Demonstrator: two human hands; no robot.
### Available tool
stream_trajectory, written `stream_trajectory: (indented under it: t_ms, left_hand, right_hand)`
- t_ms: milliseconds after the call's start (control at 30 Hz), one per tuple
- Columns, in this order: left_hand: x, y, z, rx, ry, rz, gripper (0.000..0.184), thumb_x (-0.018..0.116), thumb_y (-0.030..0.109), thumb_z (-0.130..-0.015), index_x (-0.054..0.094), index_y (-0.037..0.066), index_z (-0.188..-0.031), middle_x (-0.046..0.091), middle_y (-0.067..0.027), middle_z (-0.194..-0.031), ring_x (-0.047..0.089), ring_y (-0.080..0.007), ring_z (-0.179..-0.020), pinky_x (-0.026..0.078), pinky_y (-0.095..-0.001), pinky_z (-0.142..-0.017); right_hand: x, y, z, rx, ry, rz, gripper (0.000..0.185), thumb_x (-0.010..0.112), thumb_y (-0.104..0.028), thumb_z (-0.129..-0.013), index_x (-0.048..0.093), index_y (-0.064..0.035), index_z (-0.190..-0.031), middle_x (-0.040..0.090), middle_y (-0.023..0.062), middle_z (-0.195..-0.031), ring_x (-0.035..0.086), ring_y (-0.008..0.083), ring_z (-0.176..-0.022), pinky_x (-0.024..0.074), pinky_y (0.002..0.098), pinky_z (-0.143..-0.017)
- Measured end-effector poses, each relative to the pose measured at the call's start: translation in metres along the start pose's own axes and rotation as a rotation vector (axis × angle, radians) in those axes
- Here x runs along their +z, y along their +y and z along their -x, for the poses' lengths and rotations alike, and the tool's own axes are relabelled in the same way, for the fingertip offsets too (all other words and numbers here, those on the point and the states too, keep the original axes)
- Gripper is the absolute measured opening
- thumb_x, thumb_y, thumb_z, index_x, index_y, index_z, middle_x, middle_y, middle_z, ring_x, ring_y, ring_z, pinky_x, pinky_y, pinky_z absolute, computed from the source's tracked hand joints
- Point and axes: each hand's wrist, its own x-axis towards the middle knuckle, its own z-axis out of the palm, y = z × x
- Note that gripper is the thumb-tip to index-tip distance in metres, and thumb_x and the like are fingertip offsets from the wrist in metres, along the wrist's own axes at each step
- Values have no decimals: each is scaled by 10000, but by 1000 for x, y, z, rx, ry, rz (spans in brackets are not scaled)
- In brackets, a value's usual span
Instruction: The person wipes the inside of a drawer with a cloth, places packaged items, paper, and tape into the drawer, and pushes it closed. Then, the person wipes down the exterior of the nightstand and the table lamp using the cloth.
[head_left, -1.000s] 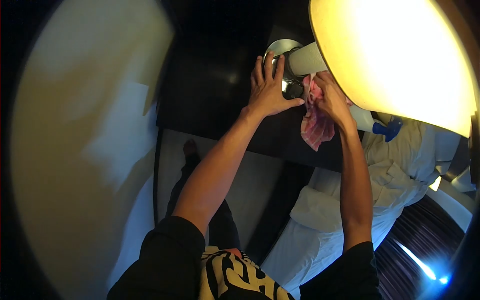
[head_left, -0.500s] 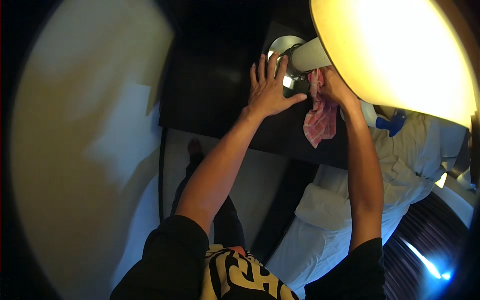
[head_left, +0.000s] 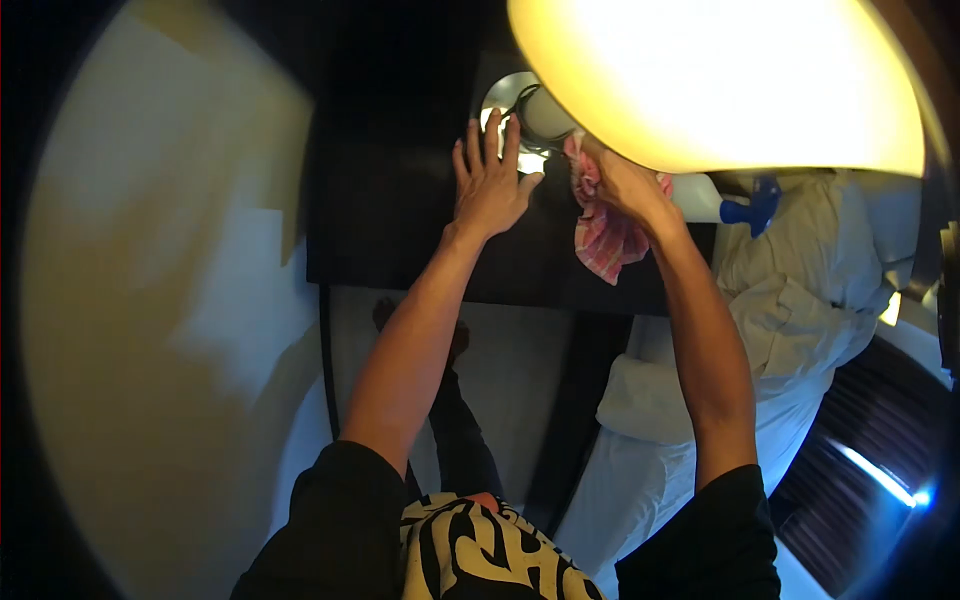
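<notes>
A lit table lamp with a glowing shade [head_left: 720, 85] stands on a dark tabletop [head_left: 390, 215]. My left hand [head_left: 490, 195] has its fingers spread, the tips over the near side of the lamp's shiny round base [head_left: 500, 95]. A dark cord lies coiled about the pale lamp stem [head_left: 548, 115]. My right hand [head_left: 625, 185] is closed on a pink checked cloth [head_left: 610, 245] beside the base, and part of the cloth hangs toward me. The shade is just above this hand, whose fingertips are partly hidden.
Right of my right hand lies a white bottle [head_left: 695, 196] with a blue spray head [head_left: 752, 205]. A bed with rumpled pale bedding [head_left: 790, 300] is on the right. A pale wall [head_left: 160, 300] rises at the left. The table's front edge runs below my hands.
The view has shifted, so lamp, table and hands sit further left, and the shade covers more of the stem. Both hands stay by the lamp base, the cloth still in my right hand.
</notes>
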Motion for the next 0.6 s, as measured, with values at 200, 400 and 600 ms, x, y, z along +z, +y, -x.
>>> stream_trajectory:
  t_ms: [200,400,600]
  left_hand:
    - [-5,-1,-4,-21,-77,-37,763,537,412,-902,217,12,-1467,81,-180,-1556,80,-437,-1415,114,-607,-1103]
    - [-5,4,-15,-26,-133,-76,740,482,427,-916,217,7,-1465,76,-181,-1556,75,-436,-1415,112,-612,-1099]
    - [-10,10,-11,-50,-159,-55,729,474,425,-919,216,19,-1468,68,-178,-1557,76,-438,-1414,123,-625,-1089]
  right_hand:
    - [4,-15,14,-24,194,-69,505,565,25,-706,532,-41,-1205,560,259,-1152,519,441,-1087,415,466,-900]
    - [15,-9,9,120,184,13,431,640,-117,-745,576,-28,-1162,579,235,-1132,540,405,-1059,415,486,-864]
    - [21,15,-16,187,163,-8,396,614,-189,-803,595,-44,-1170,557,215,-1204,507,395,-1121,394,519,-884]
